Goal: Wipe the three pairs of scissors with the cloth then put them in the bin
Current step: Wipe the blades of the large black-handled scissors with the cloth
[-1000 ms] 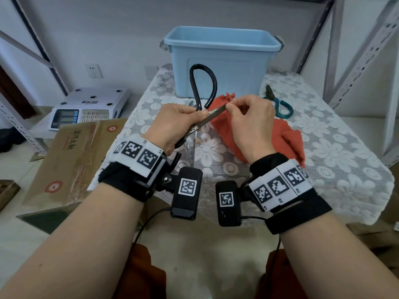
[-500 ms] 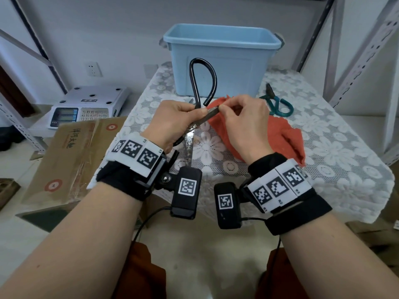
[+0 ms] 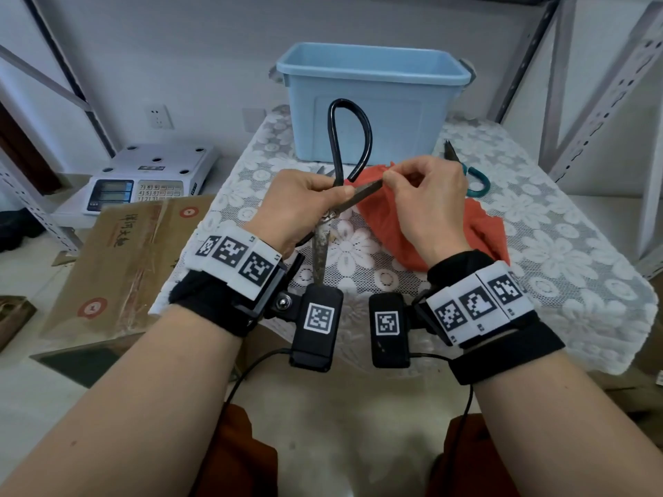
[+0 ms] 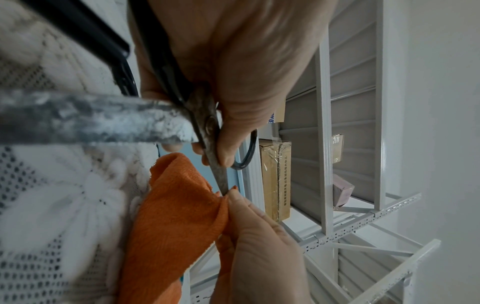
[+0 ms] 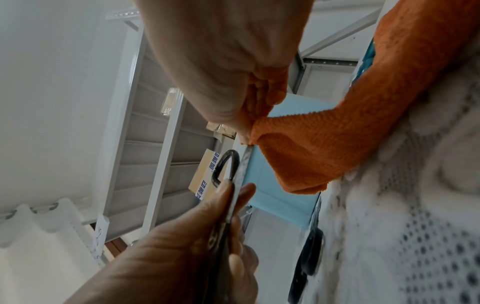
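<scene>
My left hand [image 3: 301, 199] grips a large pair of black-handled scissors [image 3: 349, 138] at the pivot [image 4: 207, 125], with the blades spread apart. One rusty blade [image 5: 245, 162] points right; the other points down toward me. At the tip of the right-pointing blade my right hand [image 3: 427, 199] pinches the orange cloth [image 3: 480, 227] around the metal. The rest of the cloth [image 4: 176, 216] trails on the table. Teal-handled scissors [image 3: 473, 174] lie behind my right hand. A dark pair [image 5: 309, 257] lies flat beyond my left hand. The blue bin [image 3: 373, 102] stands at the table's far edge.
A white lace cover [image 3: 574, 281] drapes the small table. A weighing scale [image 3: 143, 177] and flattened cardboard [image 3: 122, 260] sit low on the left. Grey metal shelving [image 3: 610, 102] rises on the right and behind the bin.
My right hand slid the cloth inward along the blade toward my left hand, then back out to the tip. The left hand kept its hold on the scissors.
</scene>
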